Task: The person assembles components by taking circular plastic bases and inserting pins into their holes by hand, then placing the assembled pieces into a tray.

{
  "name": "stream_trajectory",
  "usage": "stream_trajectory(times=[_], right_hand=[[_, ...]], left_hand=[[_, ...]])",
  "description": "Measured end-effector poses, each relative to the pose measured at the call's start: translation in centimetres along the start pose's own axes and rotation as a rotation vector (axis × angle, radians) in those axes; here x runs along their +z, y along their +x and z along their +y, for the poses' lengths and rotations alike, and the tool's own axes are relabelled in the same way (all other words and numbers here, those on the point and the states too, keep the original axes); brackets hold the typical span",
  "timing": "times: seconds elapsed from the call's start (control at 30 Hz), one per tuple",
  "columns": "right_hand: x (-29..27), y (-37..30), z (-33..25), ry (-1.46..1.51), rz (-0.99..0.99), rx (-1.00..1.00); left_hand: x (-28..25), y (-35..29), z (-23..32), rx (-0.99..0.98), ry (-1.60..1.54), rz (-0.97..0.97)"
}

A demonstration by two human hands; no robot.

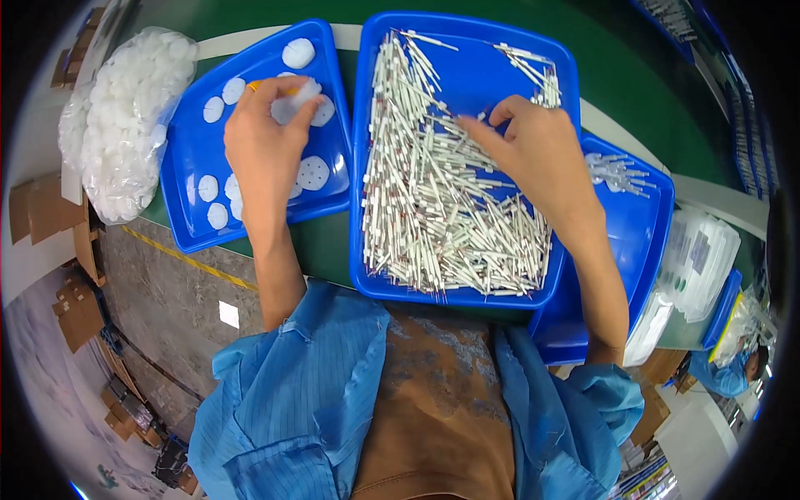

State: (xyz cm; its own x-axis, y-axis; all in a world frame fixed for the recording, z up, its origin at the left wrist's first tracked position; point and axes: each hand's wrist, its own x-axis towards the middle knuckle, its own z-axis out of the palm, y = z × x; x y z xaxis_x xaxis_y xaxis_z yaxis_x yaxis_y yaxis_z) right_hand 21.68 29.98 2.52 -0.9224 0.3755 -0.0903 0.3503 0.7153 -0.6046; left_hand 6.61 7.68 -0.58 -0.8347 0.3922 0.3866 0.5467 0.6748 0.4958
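Observation:
My left hand (265,125) is closed, pinching a translucent white round piece (293,103) between thumb and fingers above the left blue tray (190,187). A yellow-orange strip shows at its fingers. Around it in that tray lie several white round pieces, among them a disc dotted with small holes (312,172). My right hand (533,146) is over the middle blue tray (467,50), its thumb and bent index finger close together beside a heap of thin white sticks (450,225) with dark reddish ends. Blur hides whatever is between those fingertips.
At the far left stands a clear bag of white pieces (133,117). Another blue tray (617,233), partly beneath the middle one, holds a bundle of thin pale sticks (618,173). Clear plastic boxes (700,258) are at the right. Another person (725,375) is at the lower right.

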Motion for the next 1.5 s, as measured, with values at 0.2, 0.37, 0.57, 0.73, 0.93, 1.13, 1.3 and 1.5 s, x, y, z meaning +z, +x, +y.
stream_trajectory(times=[0.2, 0.37, 0.57, 0.73, 0.93, 1.13, 1.3, 1.5], right_hand=[[1.3, 0.8, 0.4, -0.095, -0.104, -0.102], [0.6, 0.0, 0.0, 0.029, 0.186, -0.556], [-1.3, -2.7, -4.5, 0.621, -0.138, -0.142], [-1.2, -3.3, -5.4, 0.576, 0.018, -0.262], [0.4, -3.3, -4.7, 0.235, 0.225, -0.374], [-0.1, -3.3, -5.0, 0.178, 0.178, -0.314], [0.0, -2.9, -4.7, 0.397, 0.027, -0.28], [-0.5, -2.4, -4.2, 0.888, -0.238, -0.23]], left_hand=[[-1.7, -0.6, 1.1, -0.29, -0.118, -0.219], [-2.7, -0.5, 0.7, -0.222, -0.202, 0.0], [-2.4, -1.2, 5.3, -0.202, -0.942, 0.046], [1.1, -2.0, 6.8, -0.151, -1.393, -0.069], [1.2, -2.5, 7.3, 0.015, -1.255, -0.087], [1.4, -2.6, 7.4, -0.003, -1.319, -0.148], [1.5, -2.5, 7.0, 0.115, -1.39, -0.169], [1.0, -2.6, 7.0, 0.12, -1.555, -0.166]])
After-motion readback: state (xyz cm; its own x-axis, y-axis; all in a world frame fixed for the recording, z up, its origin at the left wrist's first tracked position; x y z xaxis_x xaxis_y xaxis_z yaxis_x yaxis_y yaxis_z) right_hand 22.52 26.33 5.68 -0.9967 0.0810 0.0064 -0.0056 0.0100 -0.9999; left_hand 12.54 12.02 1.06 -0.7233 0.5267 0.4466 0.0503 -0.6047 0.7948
